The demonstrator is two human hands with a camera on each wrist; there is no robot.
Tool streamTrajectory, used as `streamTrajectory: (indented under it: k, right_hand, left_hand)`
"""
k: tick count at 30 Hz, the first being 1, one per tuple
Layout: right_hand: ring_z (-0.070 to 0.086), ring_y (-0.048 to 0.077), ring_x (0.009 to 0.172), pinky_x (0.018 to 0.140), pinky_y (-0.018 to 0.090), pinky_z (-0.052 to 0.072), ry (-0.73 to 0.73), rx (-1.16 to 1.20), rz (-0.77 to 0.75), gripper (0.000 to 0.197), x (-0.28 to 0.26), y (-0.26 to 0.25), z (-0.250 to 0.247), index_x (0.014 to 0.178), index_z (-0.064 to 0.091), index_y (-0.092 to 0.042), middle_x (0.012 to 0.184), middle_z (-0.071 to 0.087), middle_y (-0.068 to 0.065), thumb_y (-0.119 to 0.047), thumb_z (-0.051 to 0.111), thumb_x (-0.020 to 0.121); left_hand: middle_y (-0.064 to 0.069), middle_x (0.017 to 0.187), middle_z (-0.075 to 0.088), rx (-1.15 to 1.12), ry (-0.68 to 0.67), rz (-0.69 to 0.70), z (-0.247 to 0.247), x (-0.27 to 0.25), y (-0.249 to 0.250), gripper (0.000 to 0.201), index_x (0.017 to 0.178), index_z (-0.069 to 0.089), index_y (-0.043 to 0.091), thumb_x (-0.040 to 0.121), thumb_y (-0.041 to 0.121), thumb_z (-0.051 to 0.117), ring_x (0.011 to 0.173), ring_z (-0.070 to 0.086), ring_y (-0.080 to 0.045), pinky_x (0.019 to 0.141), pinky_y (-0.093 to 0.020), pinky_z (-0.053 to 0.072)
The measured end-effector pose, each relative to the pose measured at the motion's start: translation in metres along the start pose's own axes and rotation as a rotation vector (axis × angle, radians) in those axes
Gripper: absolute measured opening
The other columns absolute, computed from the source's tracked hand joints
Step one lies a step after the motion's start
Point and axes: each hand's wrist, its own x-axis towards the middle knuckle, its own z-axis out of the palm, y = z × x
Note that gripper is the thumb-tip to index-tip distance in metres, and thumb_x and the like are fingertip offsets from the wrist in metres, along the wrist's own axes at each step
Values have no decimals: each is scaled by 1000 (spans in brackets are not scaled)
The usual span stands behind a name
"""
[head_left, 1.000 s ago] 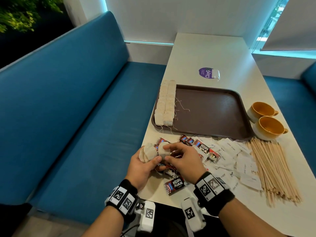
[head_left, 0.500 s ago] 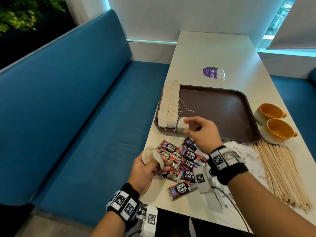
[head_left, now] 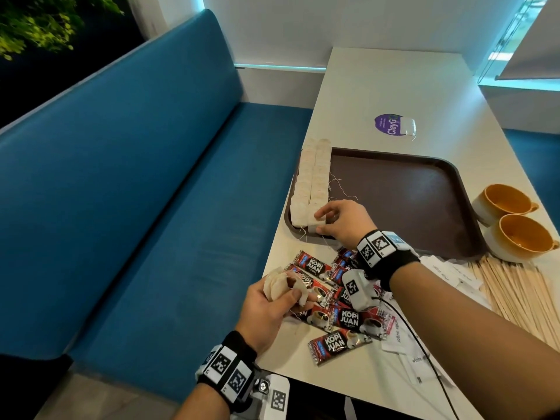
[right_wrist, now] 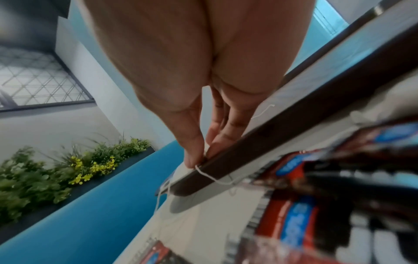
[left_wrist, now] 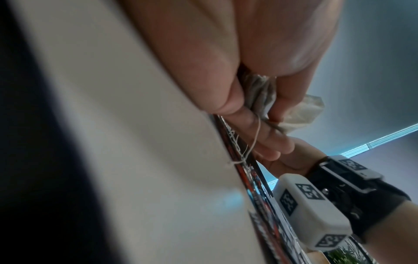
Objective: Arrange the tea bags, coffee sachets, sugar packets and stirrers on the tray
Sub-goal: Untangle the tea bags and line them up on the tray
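Brown tray [head_left: 394,165] holds two neat tea-bag rows [head_left: 312,180]; right hand [head_left: 342,219] fingers pinch one tea bag [head_left: 316,224] at the near end, likely starting a third row, while left hand [head_left: 266,307] clutches spare bags [head_left: 277,286] as ready supply.

tea bags [head_left: 312,180] on tray [head_left: 394,201] (left), stirrers [head_left: 515,289] right

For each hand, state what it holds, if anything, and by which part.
The left hand grips a small bunch of tea bags around their lower ends. The right hand pinches one tea bag by its sides, at the tray's near-left corner.

A café booth: blue bench seat [head_left: 145,207] beside a white table [head_left: 394,86]
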Motion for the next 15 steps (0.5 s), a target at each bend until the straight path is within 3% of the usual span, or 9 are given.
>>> streamTrajectory:
  k: [3,5,10,13,15]
  right_hand:
    - [62,9,79,71,21,49,14,-7,4,19,5,1,0,92,75,-26,82,66,-7,-28,88,78]
    - [61,8,75,74,24,53,20,-7,8,9,6,0,2,89,76,-24,77,65,-7,-23,83,83]
    - [60,9,83,61,14,41,29,-65,48,5,10,1,6,92,78,-25,85,61,-8,-22,80,87]
    - [61,10,88,66,18,42,3,-68,55,11,10,0,2,99,78,-26,92,63,-7,-25,79,88]
    - [62,10,81,67,21,46,26,-33,19,13,5,-1,-2,103,76,-29,91,66,-4,-29,77,89]
  left_hand:
    - [-34,99,70,-16,-3,8,1,0,-1,33,120,55,-9,91,0,66,100,69,-52,81,-44,61]
    - [-32,98,71,-5,2,13,1,0,-1,29,116,58,-9,91,2,66,100,69,-53,80,-44,61]
    - [-25,93,73,-15,51,-1,4,-1,2,16,99,74,7,87,1,67,88,73,-42,78,-41,61]
    - [-23,89,72,5,57,7,4,-1,2,14,101,71,2,88,3,66,84,73,-39,78,-41,60]
    - [-24,89,71,16,66,6,5,-2,2,17,105,66,-3,89,3,67,84,73,-40,77,-39,61]
